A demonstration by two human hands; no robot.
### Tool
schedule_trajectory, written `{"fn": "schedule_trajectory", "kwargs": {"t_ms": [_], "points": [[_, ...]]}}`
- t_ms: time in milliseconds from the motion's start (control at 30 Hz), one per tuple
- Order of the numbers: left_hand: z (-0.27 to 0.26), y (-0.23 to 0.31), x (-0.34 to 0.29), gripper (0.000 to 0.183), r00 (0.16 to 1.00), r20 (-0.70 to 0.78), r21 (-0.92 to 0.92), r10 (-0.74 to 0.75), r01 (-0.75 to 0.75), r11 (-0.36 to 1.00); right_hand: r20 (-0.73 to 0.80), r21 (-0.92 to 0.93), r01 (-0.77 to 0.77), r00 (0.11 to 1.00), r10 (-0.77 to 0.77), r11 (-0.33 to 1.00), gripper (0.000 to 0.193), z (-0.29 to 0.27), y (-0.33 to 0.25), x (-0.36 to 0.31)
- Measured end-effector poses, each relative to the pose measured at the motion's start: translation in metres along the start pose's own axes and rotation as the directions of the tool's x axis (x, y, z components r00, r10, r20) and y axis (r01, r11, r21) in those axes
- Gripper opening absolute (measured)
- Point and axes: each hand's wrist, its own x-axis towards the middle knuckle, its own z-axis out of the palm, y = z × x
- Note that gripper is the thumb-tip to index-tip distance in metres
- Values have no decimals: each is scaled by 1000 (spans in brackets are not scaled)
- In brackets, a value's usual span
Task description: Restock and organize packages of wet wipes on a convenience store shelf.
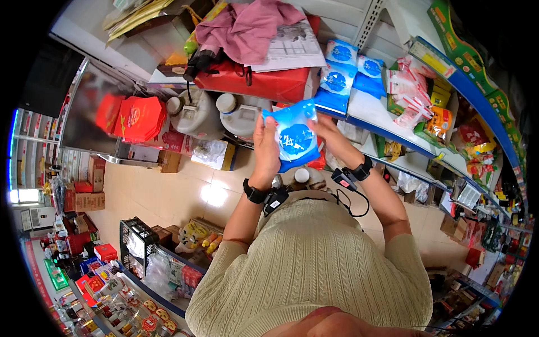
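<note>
A blue-and-white plastic packet (296,137) is held up between my two hands, in front of the shelf. My left hand (266,145) grips its left edge, the thumb lying along the front. At the opposite edge, my right hand (330,135) grips it too, with part of the fingers hidden behind the packet. Similar blue-and-white packets (337,81) lie on the white shelf (364,106) just beyond my right hand. Their contents cannot be made out.
Left of my hands stand large whitish jugs (196,114) and a red box (140,118). A pink cloth (247,28) and papers lie on a red case (250,84) beyond. Small packages (412,84) fill the right shelf. Behind me on the left is a black crate (137,238).
</note>
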Motion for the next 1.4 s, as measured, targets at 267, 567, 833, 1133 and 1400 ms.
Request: {"fn": "schedule_trajectory", "kwargs": {"t_ms": [267,567,833,1133,1400], "points": [[-1,-5,9,37,983,-28,-110,-179,175,978,18,-197,4,1000,0,980,53,-14,19,-22],[-13,-16,-9,33,896,231,434,-379,253,865,-64,-279,41,996,-61,959,49,-32,11,-30],[-12,-22,-5,33,797,366,525,-481,250,814,-23,-292,-46,999,41,955,46,-42,13,-39],[2,-25,-1,36,761,409,574,-504,215,790,-65,-276,5,998,-24,961,42,-43,19,-49],[10,-20,6,31,726,468,653,-505,101,750,-59,-285,2,998,-20,959,45,-48,16,-58]]}}
